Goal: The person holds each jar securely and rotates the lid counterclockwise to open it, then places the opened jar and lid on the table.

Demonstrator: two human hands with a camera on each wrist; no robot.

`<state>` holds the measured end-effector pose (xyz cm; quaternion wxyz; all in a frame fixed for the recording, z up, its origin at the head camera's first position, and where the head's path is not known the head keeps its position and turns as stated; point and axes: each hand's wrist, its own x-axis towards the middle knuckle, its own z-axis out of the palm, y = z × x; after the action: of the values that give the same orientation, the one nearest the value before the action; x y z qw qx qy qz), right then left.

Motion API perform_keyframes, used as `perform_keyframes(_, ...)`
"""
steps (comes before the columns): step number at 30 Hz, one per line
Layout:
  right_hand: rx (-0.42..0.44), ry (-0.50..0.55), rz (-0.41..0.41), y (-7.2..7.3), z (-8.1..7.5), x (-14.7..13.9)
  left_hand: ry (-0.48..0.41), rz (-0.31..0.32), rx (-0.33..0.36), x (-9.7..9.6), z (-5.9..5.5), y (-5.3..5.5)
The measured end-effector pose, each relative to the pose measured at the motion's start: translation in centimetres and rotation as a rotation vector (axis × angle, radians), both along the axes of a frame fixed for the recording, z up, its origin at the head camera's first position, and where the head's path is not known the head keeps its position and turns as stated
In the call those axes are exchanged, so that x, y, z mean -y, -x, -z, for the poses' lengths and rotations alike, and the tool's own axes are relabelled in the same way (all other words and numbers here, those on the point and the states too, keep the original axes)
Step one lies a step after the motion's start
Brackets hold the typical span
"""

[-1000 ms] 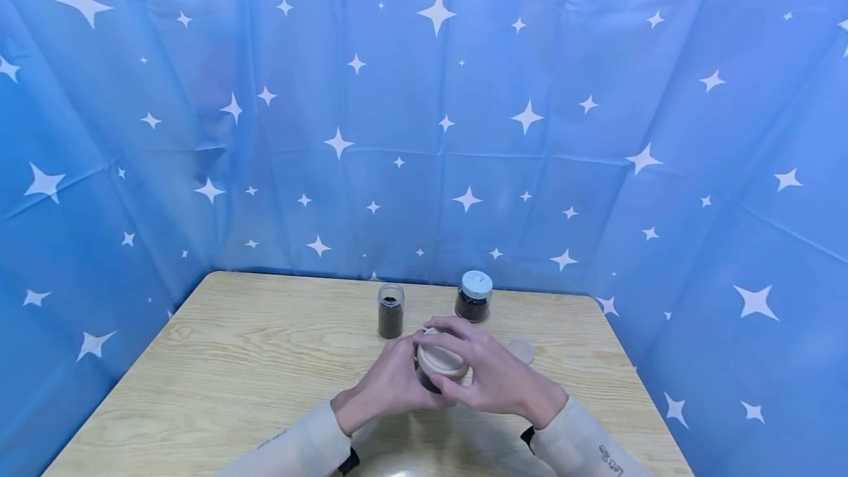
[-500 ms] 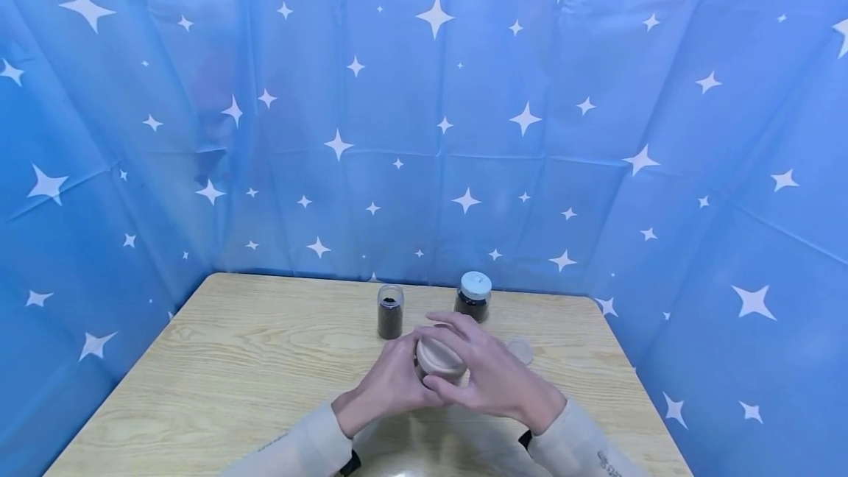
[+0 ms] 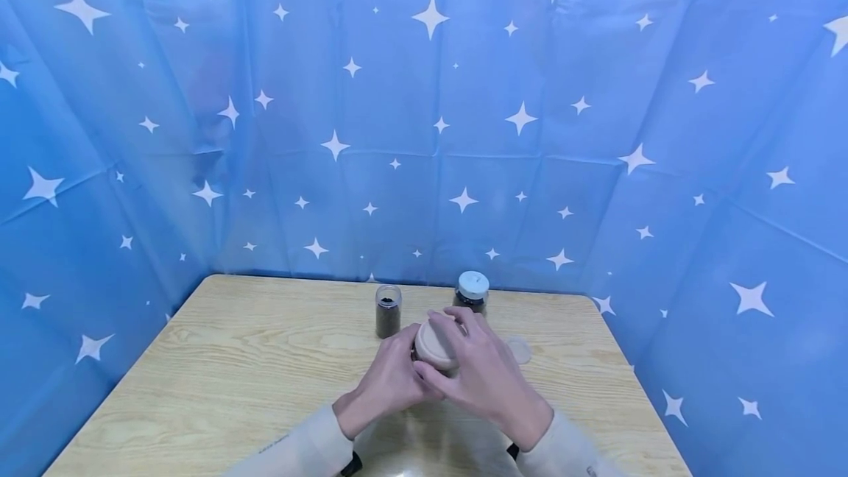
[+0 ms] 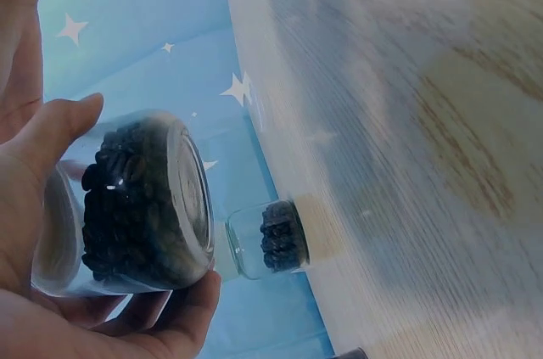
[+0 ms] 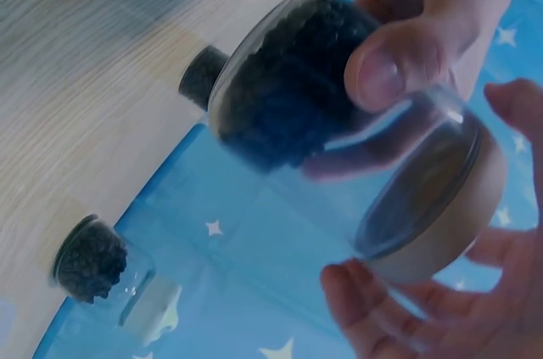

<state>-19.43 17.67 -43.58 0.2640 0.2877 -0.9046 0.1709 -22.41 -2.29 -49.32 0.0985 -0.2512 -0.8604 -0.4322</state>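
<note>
My left hand grips a clear glass jar partly filled with dark beans, thumb on one side and fingers round the other. The jar is held above the table, and its base faces the tabletop in the left wrist view. A pale beige lid sits on the jar's mouth. Over that lid, the fingers and thumb of my right hand curl round its edge. Seen from the head, the two hands hide most of the jar's body, while the lid's top shows between the right fingers and thumb.
A narrow lidless glass jar of dark grains stands behind the left hand. Farther right, a jar with a pale blue lid stands partly behind the right fingers. A flat clear disc lies on the wooden table. Starry blue curtains surround it.
My right hand has turned over the lid, its wrist swinging left and its fingers reaching farther forward. The jar has risen slightly in the head view, with my left hand still round it.
</note>
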Motion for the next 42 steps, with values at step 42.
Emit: perform_keyframes(42,0.056,0.128,-0.265,1.7,0.5,-1.4,-0.026,0.002,0.009,0.3,-0.2,-0.5)
